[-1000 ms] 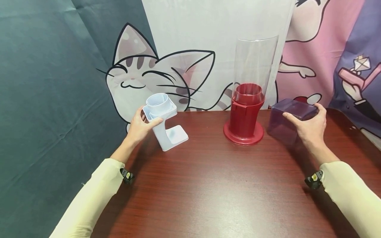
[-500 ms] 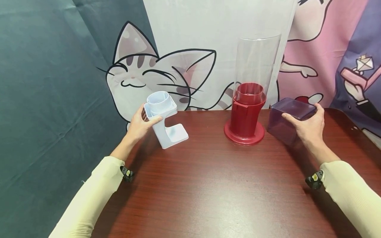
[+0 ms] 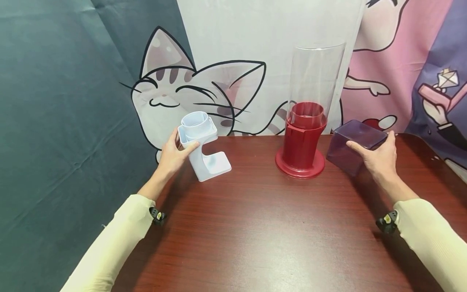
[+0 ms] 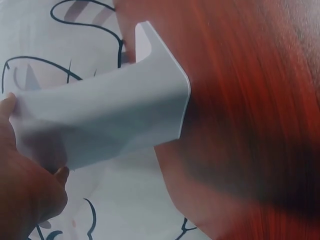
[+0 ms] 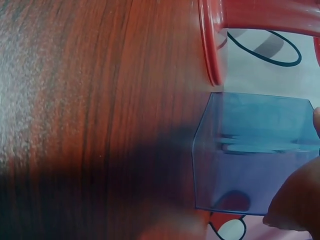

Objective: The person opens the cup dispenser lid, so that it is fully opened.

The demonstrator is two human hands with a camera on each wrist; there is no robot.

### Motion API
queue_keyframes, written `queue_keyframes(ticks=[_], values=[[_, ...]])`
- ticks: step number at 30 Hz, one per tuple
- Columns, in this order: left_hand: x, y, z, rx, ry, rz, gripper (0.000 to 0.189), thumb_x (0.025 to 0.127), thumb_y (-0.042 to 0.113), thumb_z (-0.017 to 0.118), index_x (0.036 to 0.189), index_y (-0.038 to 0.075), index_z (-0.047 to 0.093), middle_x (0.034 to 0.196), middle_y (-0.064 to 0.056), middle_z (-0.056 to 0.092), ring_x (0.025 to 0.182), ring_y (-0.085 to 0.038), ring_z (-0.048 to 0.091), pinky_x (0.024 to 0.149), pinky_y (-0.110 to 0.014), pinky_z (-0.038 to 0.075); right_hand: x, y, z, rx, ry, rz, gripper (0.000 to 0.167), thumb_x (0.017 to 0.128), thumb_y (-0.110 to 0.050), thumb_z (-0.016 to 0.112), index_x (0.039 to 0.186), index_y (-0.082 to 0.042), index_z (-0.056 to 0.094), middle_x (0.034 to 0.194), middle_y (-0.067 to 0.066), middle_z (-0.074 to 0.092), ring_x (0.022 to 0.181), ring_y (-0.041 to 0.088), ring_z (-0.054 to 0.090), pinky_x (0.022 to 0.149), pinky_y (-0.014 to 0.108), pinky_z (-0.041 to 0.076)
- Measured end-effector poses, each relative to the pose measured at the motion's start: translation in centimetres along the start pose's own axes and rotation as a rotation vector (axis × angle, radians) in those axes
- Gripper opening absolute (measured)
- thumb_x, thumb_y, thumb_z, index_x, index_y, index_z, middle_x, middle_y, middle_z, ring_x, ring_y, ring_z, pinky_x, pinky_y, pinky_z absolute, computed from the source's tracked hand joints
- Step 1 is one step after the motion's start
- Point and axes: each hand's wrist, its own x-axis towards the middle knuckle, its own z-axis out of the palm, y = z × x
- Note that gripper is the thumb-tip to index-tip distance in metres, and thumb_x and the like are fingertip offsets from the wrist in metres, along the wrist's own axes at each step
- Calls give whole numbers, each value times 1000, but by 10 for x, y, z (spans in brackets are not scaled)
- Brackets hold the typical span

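Observation:
On the left, my left hand [image 3: 174, 156] grips a white C-shaped stand [image 3: 198, 162] near its top, thumb across the front. A round white collar [image 3: 195, 123] sits in the top of this stand, and a flat foot juts out below toward the right. The left wrist view shows the stand's smooth back [image 4: 110, 115] and the fingers at its upper end. My right hand [image 3: 381, 158] holds a translucent purple box [image 3: 343, 148] by its upper part, thumb on the near side and fingers over the far corner. The box stands close to the right of the red base [image 3: 299, 146].
A tall clear tube [image 3: 317, 73] rises from the red base, which has a wide round flange on the brown table [image 3: 255, 227]. Behind the table hangs a cloth printed with a cat [image 3: 164, 97]. A dark green cloth [image 3: 73, 121] hangs at the left.
The purple box has turned slightly in my right hand, its near corner swinging a little left. The white stand has risen slightly in the view. Both hands keep their hold.

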Motion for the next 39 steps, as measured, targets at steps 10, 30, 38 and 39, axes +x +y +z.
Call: queue_keyframes(ticks=[10,30,38,39], values=[[-8,16,4,139,93,-47,106,94,40,82,169,9,13,172,-13,28,155,-21,31,125,-40,28,-4,-15,-9,44,50,-54,126,88,-47,84,170,-12,-5,178,8,1,162,17,3,129,29,3],[-15,112,52,-5,278,194,119,88,12,88,170,6,1,178,-6,6,161,-8,7,127,-23,10,-19,-77,-4,216,-90,-249,114,93,-25,84,171,-11,2,178,8,3,162,13,6,126,21,10],[2,100,90,16,184,288,131,84,28,94,171,23,-5,177,11,2,159,2,5,128,-23,13,-23,-101,9,204,-176,-293,113,94,-30,84,171,-11,4,178,6,7,162,11,8,128,27,11],[2,101,95,16,174,288,132,84,31,94,171,24,-5,176,13,2,158,2,5,128,-24,13,-22,-104,10,207,-188,-291,113,94,-31,84,171,-11,4,178,6,7,162,11,8,128,27,11]])
